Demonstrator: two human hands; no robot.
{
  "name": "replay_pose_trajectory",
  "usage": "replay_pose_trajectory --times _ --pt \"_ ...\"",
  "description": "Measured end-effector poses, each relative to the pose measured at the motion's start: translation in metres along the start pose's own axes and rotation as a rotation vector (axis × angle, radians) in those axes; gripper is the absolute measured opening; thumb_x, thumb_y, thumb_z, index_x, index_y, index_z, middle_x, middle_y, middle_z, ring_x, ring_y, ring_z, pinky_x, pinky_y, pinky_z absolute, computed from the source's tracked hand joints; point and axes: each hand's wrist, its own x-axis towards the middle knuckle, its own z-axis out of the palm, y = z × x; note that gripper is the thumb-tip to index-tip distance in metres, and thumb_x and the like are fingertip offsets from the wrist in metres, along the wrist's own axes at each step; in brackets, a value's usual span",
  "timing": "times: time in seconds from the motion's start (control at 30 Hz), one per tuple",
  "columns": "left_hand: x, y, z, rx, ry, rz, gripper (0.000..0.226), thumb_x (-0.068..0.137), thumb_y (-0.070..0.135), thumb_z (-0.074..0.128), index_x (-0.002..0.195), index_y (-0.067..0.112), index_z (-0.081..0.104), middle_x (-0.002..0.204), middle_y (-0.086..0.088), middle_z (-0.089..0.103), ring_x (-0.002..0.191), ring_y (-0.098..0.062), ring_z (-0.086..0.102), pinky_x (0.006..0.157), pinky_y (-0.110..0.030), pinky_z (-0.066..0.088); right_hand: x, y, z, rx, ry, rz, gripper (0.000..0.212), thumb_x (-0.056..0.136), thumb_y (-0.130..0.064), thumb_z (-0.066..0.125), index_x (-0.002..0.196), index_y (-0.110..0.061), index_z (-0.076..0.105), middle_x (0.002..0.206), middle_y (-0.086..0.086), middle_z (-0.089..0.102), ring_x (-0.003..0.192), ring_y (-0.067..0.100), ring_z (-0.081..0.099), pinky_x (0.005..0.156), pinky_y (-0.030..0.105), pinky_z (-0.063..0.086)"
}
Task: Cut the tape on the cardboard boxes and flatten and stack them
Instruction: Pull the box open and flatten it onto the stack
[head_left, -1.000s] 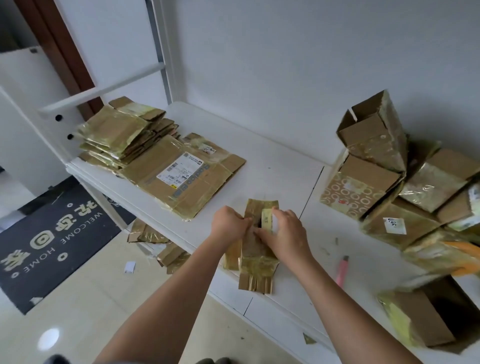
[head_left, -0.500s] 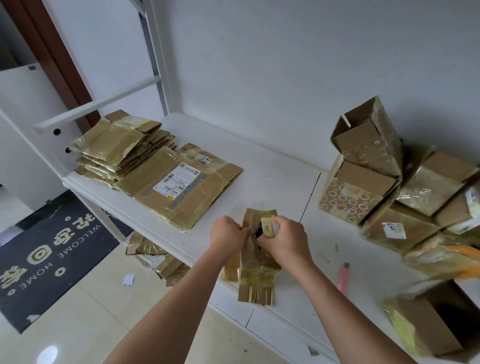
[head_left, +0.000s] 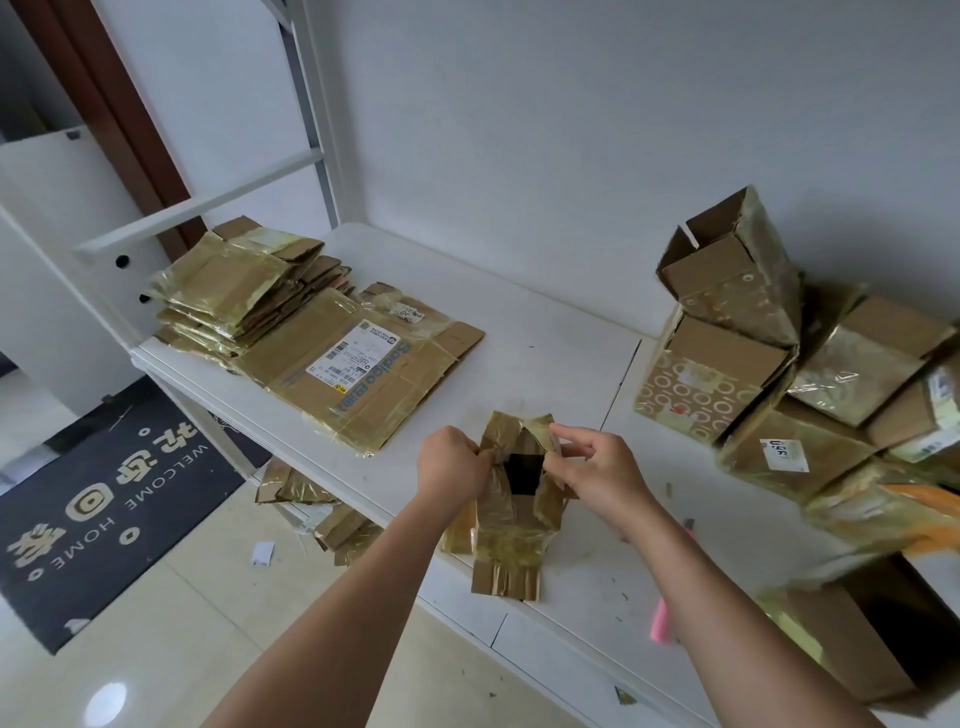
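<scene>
A small tape-covered cardboard box (head_left: 511, 525) stands near the front edge of the white table (head_left: 545, 343). Its top is pulled apart, showing a dark opening. My left hand (head_left: 451, 465) pinches the left top flap. My right hand (head_left: 597, 470) pinches the right top flap, thumb and finger on its edge. A stack of flattened boxes (head_left: 244, 291) lies at the far left, with a large flattened box (head_left: 363, 369) bearing a shipping label beside it. A pink box cutter (head_left: 667, 618) lies on the table right of my right forearm.
A pile of unflattened taped boxes (head_left: 769, 364) fills the right side against the wall. Another open box (head_left: 852, 634) sits at the front right. Cardboard scraps (head_left: 311, 499) lie on the floor under the table, beside a dark welcome mat (head_left: 98, 493).
My hands have drawn apart, pulling the small box's top flaps open, so a dark opening now shows. The box has stayed in the same place on the table.
</scene>
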Motion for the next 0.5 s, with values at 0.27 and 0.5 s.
replay_pose_trajectory --times 0.27,0.5 --pt "-0.013 0.005 0.004 0.061 0.05 0.047 0.056 0.092 0.018 0.063 0.046 0.012 0.032 0.046 0.001 0.027 0.041 -0.015 0.025 0.04 -0.02 0.021 0.003 -0.002 -0.015 0.132 -0.099 0.106 0.045 0.088 -0.012 0.069 0.132 -0.018 0.06 0.105 0.011 0.071 0.096 0.026 0.069 0.093 0.049 0.055" --pt "-0.023 0.013 0.004 0.072 0.13 0.144 0.05 0.095 0.024 0.06 0.049 0.012 0.042 0.046 0.002 0.035 0.043 -0.014 0.032 0.041 -0.022 0.021 -0.002 -0.021 -0.002 -0.19 0.151 -0.056 0.08 0.077 -0.054 0.076 0.142 -0.022 0.041 0.123 0.002 0.058 0.112 0.019 0.057 0.091 0.034 0.051"
